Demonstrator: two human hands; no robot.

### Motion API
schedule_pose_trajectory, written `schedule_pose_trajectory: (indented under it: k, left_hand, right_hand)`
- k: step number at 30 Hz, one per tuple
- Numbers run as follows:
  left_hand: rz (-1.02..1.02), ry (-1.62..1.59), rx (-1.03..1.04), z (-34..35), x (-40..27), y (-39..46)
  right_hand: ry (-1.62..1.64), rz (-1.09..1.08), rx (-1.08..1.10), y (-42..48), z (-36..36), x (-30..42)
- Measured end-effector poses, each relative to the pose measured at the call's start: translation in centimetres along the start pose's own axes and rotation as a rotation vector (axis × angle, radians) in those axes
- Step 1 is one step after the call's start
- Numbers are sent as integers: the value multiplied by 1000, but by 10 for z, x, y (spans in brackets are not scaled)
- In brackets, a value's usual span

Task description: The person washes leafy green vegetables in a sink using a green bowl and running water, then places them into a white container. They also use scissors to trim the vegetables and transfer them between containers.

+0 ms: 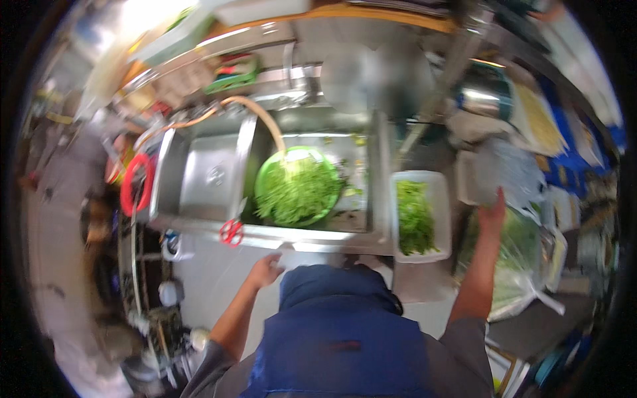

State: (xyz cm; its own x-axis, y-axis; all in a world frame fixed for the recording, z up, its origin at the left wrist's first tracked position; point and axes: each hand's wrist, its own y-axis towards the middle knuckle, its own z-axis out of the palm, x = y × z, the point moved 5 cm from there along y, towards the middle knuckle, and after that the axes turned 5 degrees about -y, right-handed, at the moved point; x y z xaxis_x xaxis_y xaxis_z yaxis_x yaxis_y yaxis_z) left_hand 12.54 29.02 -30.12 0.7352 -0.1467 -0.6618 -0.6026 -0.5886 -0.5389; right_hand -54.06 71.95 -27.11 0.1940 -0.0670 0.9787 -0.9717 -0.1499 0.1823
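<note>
My left hand hangs in front of the steel double sink, fingers slightly bent and apart, with nothing seen in it. In the right basin of the sink, a bright green bowl is heaped with leafy greens. The end of a tan hose hangs over it. My right hand reaches forward over a clear plastic bag of greens, at the edge of a translucent plastic bag or container; blur hides whether it grips anything. Between sink and bag, a white plastic tub holds cut greens.
Red-handled scissors rest on the sink's front rim. Scraps of leaf lie in the right basin. A red ring-shaped object is left of the sink. A metal pot stands at the back right, and a green basket behind the sink.
</note>
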Motion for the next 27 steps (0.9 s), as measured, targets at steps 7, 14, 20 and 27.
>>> schedule_pose_trajectory:
  k: [7,14,20,27]
  left_hand:
    - [-49,283,-675,-120,36,9]
    - [-220,334,-425,-161,90,46]
    - [78,166,-341,-193,97,81]
    - [326,150,-508,-260,51,222]
  right_hand:
    - [241,560,-152,-113,75,47]
    - [92,556,140,-218,173,127]
    - [30,691,243,-293,259,129]
    - [-75,769,395,-376,341,138]
